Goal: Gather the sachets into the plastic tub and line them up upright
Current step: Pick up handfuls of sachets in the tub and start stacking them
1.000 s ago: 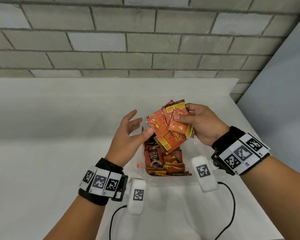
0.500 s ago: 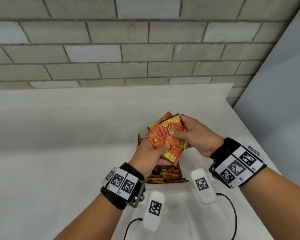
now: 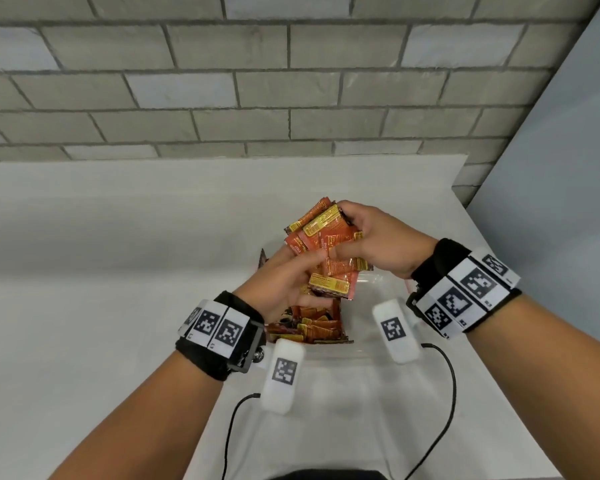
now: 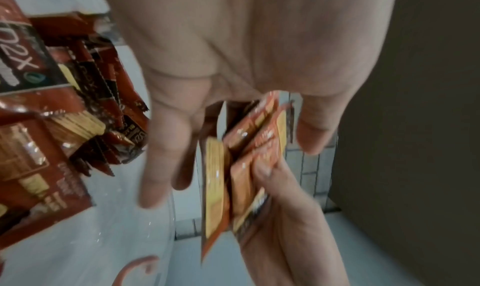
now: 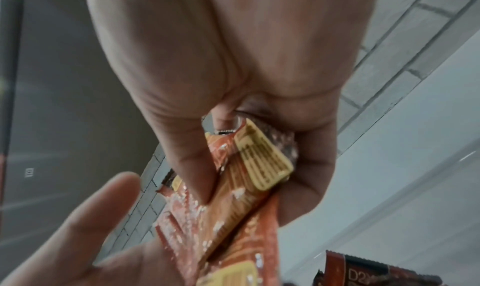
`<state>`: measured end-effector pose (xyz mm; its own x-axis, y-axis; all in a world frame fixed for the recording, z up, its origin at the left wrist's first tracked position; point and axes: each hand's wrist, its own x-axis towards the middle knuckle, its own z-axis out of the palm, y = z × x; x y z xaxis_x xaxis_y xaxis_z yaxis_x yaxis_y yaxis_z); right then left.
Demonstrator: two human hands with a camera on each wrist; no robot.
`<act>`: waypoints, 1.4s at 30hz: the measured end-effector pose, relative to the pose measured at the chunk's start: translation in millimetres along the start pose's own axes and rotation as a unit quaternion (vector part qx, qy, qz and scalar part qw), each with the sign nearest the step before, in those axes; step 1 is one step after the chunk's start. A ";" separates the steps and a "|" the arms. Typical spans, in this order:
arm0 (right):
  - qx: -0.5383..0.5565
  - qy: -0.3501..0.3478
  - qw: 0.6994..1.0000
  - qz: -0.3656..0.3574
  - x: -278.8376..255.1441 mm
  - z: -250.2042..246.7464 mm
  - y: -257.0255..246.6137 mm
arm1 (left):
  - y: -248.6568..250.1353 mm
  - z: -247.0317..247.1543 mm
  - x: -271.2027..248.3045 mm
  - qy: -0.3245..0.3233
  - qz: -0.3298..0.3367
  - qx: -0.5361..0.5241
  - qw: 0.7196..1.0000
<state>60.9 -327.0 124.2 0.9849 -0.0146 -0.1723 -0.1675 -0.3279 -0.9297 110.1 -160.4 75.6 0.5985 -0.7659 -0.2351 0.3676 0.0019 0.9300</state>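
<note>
Seen from above, two bare hands meet over a clear plastic tub (image 3: pixel 378 285) on a white table (image 3: pixel 84 306). The right hand (image 3: pixel 378 244) grips a fanned bundle of orange sachets (image 3: pixel 326 237) from its upper right, thumb across the front and fingers curled behind. The left hand (image 3: pixel 284 285) holds the bundle's lower left edge, thumb pressed on the front — its other fingers are only partly curled. The bundle is raised above the tub, where more sachets in the tub (image 3: pixel 312 327) lie stacked at the left side
</note>
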 end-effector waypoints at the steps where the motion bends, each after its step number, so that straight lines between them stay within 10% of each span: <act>1: -0.008 -0.010 1.000 0.001 -1.2 -3.4 1.0 | 1.7 -4.7 -1.5 0.011 -0.002 -0.004 1.000; 14: -0.138 -0.124 0.983 -0.004 -1.3 -6.2 5.2 | -17.2 5.1 2.4 -0.064 -0.073 -0.098 0.990; 33: -0.246 0.124 0.954 -0.117 -10.7 -1.2 46.7 | -28.8 -10.7 5.2 -0.067 -0.068 -0.202 0.975; 42: 0.136 0.220 0.965 0.033 -16.0 1.6 33.6 | -27.2 -9.3 3.4 -0.030 -0.068 -0.212 0.974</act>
<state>39.5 -336.2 95.2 0.8846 -0.4465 -0.1350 -0.1766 -0.0525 -0.9829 108.7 -157.1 46.9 0.4851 -0.8141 -0.3192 0.7092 0.1527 0.6882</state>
